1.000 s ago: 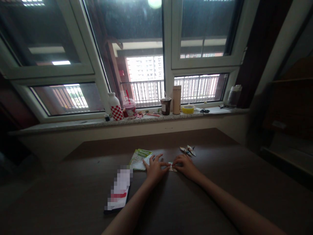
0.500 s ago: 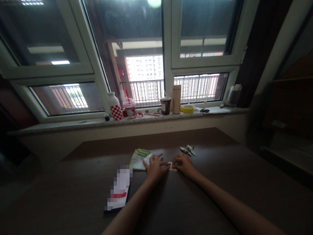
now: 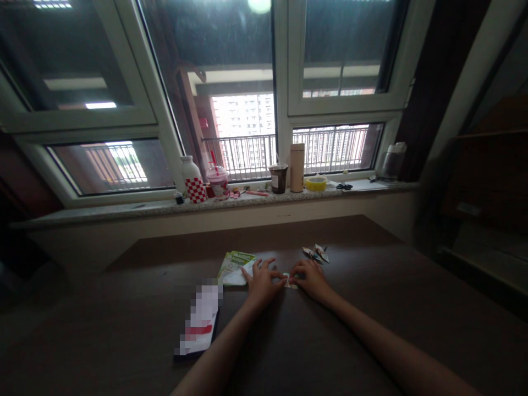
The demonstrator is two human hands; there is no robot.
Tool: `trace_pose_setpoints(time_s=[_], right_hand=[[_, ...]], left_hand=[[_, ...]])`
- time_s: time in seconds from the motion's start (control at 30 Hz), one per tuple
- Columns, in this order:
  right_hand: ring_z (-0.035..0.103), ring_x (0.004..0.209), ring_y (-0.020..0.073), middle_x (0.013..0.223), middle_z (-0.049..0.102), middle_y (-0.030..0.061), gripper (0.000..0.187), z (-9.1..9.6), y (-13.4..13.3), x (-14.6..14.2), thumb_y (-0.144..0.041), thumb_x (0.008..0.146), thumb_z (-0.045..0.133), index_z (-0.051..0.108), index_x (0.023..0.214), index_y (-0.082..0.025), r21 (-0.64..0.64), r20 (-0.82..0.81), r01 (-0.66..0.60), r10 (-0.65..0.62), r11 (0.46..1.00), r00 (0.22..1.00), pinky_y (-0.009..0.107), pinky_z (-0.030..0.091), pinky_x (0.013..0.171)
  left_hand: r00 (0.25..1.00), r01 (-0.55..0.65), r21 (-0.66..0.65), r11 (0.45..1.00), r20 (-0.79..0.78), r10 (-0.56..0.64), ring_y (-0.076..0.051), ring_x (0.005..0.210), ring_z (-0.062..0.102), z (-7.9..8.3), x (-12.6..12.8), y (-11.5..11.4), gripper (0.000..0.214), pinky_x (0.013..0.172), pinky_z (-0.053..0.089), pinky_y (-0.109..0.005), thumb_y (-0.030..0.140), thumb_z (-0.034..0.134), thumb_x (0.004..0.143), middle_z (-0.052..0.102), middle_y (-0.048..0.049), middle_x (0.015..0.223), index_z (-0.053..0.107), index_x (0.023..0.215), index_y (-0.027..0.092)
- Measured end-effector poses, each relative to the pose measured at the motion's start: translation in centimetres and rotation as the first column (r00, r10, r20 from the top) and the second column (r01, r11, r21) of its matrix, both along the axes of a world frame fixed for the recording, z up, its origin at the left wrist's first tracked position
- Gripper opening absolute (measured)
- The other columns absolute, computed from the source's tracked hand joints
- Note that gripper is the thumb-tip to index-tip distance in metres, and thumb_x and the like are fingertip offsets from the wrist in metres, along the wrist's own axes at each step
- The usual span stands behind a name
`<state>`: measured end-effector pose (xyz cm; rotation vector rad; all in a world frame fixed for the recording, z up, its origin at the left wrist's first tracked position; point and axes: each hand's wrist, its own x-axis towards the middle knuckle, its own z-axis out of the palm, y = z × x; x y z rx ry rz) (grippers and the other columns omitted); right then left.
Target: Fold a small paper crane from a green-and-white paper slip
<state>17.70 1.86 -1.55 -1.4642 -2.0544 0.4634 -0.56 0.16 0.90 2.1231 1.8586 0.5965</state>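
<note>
Both my hands rest on a dark brown table (image 3: 330, 352), meeting over a small folded piece of paper (image 3: 289, 280). My left hand (image 3: 260, 283) lies with fingers spread, its forefinger pressing the paper's left edge. The fingers of my right hand (image 3: 311, 276) are curled and pinch the paper's right side against the table. Most of the paper is hidden between the fingertips.
A green and white packet (image 3: 235, 267) lies just left of my left hand. A phone (image 3: 200, 322) sits nearer me on the left. Small folded paper figures (image 3: 317, 253) lie beyond my right hand. The windowsill (image 3: 124, 208) carries bottles, cups and a tape roll (image 3: 316, 183).
Hands stay on the paper; my fingers shift only slightly. The view has drifted a little.
</note>
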Motion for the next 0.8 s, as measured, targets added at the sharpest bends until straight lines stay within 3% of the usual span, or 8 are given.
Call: trace_pose_setpoints(time_s=[0.23, 0.47, 0.6, 0.8], right_hand=[[0.053, 0.113, 0.0255, 0.107, 0.067, 0.0032, 0.01, 0.6, -0.6, -0.3, -0.034, 0.085, 0.068, 0.074, 0.088, -0.026, -0.01, 0.014, 0.006, -0.006, 1.0, 1.0, 0.043, 0.031, 0.104], [0.053, 0.112, 0.0248, 0.107, 0.066, 0.0029, 0.01, -0.1, -0.3, -0.2, -0.034, 0.083, 0.069, 0.072, 0.089, -0.025, 0.021, 0.02, 0.021, -0.022, 1.0, 1.0, 0.042, 0.031, 0.103], [0.055, 0.105, 0.0233, 0.102, 0.064, 0.0032, 0.016, -0.7, -0.1, 0.0, -0.035, 0.083, 0.069, 0.068, 0.094, -0.024, 0.084, 0.006, 0.051, -0.052, 0.995, 0.999, 0.04, 0.036, 0.098], [0.051, 0.113, 0.0261, 0.11, 0.064, 0.0041, 0.012, -0.5, -0.7, 0.2, -0.038, 0.081, 0.074, 0.074, 0.079, -0.026, 0.25, 0.073, 0.028, -0.048, 0.968, 0.996, 0.043, 0.032, 0.103]], left_hand=[[0.998, -0.02, -0.021, 1.0, 0.052, 0.021, -0.034, 0.144, 0.026, 0.3, 0.2, 0.3, 0.008, 0.109, -0.014, -0.074, 0.04, 0.071, 0.079, 0.051, 0.0076, 0.147, 0.078, 0.082, 0.042], [0.996, -0.034, -0.055, 0.998, 0.078, 0.038, -0.035, 0.144, 0.027, 0.2, 0.3, 0.3, 0.008, 0.11, -0.009, -0.075, 0.041, 0.071, 0.078, 0.05, 0.0085, 0.147, 0.078, 0.082, 0.041], [0.996, -0.036, -0.034, 0.999, 0.075, 0.039, -0.035, 0.143, 0.028, -0.1, 0.2, 0.4, 0.008, 0.11, -0.01, -0.075, 0.043, 0.072, 0.077, 0.051, 0.0083, 0.147, 0.078, 0.082, 0.041], [0.999, -0.024, 0.015, 1.0, 0.025, 0.024, -0.034, 0.144, 0.027, -0.3, 0.3, 0.3, 0.008, 0.109, -0.009, -0.076, 0.044, 0.072, 0.078, 0.05, 0.0088, 0.147, 0.078, 0.083, 0.041]])
